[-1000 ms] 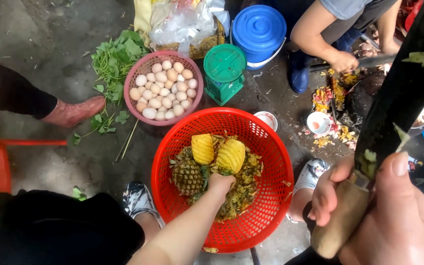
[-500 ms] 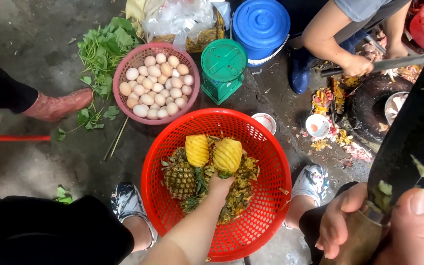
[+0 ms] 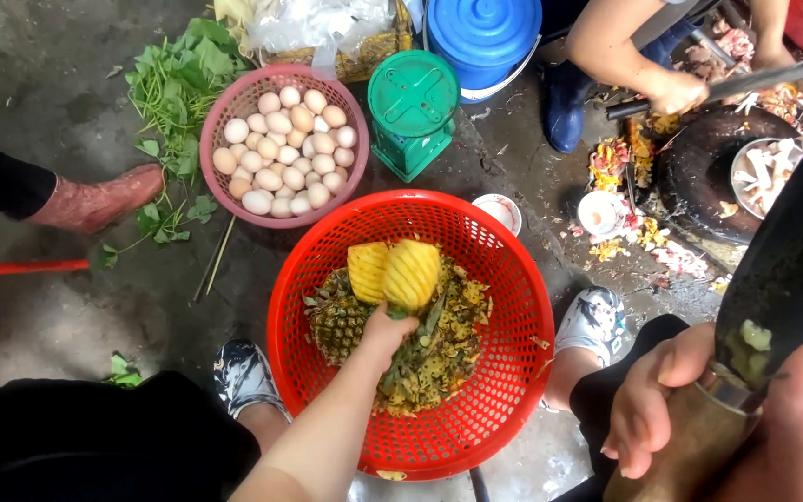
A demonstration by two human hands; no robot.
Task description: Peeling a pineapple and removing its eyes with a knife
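Observation:
My left hand reaches down into a red plastic basket and grips a peeled yellow pineapple by its leafy crown. A second peeled pineapple leans against it, and an unpeeled one lies to the left on a heap of peelings. Close to the camera at the lower right, my right hand is closed around the wooden handle of a big dark knife, blade pointing up with bits of peel stuck on it.
A pink basket of eggs sits beyond the red one, with green leaves, a green lidded container and a blue bucket lid. At the upper right another person's hand cuts on a round dark board. A foot in a pink shoe stands at left.
The view has drifted so the baskets sit lower left in frame. My right hand with the knife has dropped lower and nearer. My left hand stays on the peeled pineapple.

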